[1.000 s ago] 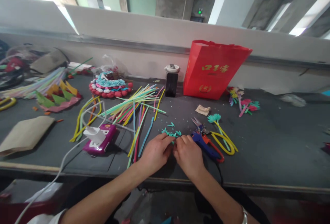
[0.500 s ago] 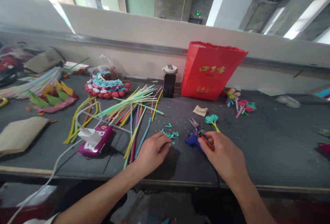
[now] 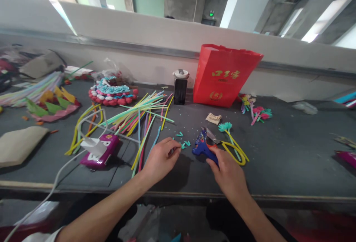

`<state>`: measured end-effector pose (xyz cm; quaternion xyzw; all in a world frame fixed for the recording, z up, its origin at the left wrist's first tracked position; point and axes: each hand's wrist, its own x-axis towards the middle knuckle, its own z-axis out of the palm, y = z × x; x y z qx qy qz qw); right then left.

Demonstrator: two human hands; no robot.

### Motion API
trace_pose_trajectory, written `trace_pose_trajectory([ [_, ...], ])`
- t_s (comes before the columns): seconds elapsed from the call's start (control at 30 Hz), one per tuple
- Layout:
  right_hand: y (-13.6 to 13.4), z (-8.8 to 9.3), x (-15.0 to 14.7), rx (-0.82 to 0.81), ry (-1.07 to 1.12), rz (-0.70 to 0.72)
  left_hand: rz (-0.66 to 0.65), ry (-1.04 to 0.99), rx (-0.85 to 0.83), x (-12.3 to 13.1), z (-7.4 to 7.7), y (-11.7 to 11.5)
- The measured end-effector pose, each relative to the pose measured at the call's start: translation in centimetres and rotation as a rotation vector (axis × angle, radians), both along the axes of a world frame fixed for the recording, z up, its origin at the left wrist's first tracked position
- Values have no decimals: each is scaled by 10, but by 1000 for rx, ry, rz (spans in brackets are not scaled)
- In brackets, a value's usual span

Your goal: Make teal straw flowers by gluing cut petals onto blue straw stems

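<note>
My right hand [image 3: 226, 169] is closed round the handle of a blue glue gun [image 3: 202, 146] lying on the dark table [image 3: 292, 153]. My left hand [image 3: 161, 157] rests beside it, fingers pinched on a small teal piece [image 3: 178, 146] among several teal scraps [image 3: 183, 142]. Small scissors [image 3: 210, 135] lie just behind the glue gun. A teal flower on a yellow stem [image 3: 232, 141] lies to the right of them.
A heap of coloured pipe cleaners [image 3: 139, 117] lies left of my hands, with a purple device and white plug [image 3: 98, 151] nearer. A red bag [image 3: 222, 75] and a dark bottle [image 3: 180, 87] stand at the back. A round flower arrangement [image 3: 112, 91] sits at the back left.
My right hand left the teal pieces, reached right to the glue gun and took hold of it. My left hand stayed by the scraps. The view drifted slightly.
</note>
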<state>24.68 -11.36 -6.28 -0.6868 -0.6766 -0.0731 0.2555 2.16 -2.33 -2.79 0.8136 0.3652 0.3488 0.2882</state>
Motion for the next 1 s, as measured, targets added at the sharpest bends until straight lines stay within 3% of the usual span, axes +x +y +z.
trace_pose_trajectory([
  [0.3,1,-5,-6,-9,76,32,16,-12,-13,-4,0,1],
  [0.53,1,-2,-7,-30,190,-34,0,-2,-6,-2,3,-2],
  [1.0,-2,-15,-18,46,-49,-3,-10,-7,-15,-4,0,0],
])
